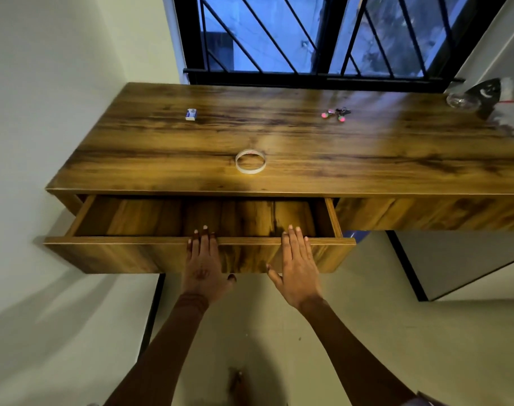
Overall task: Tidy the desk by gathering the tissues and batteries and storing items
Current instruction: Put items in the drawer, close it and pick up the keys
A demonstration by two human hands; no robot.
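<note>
A wooden desk (308, 136) stands under a barred window. Its left drawer (118, 253) is pulled out, and the part of its inside that I can see holds nothing. My left hand (204, 259) lies flat on the drawer front, fingers over the top edge. My right hand (298, 265) lies flat beside it, fingers spread. On the desk top lie a white tape ring (250, 161), a small blue and white box (191, 114) at the back left, and a bunch of keys with pink tags (336, 113). No tissues or batteries show.
At the far right of the desk stand an upright clothes iron (486, 96), a clear glass object (459, 101) and white cloth (510, 118). A wall closes the left side. A white panel with a black edge (455, 259) stands below right. My foot (238, 385) shows on the floor.
</note>
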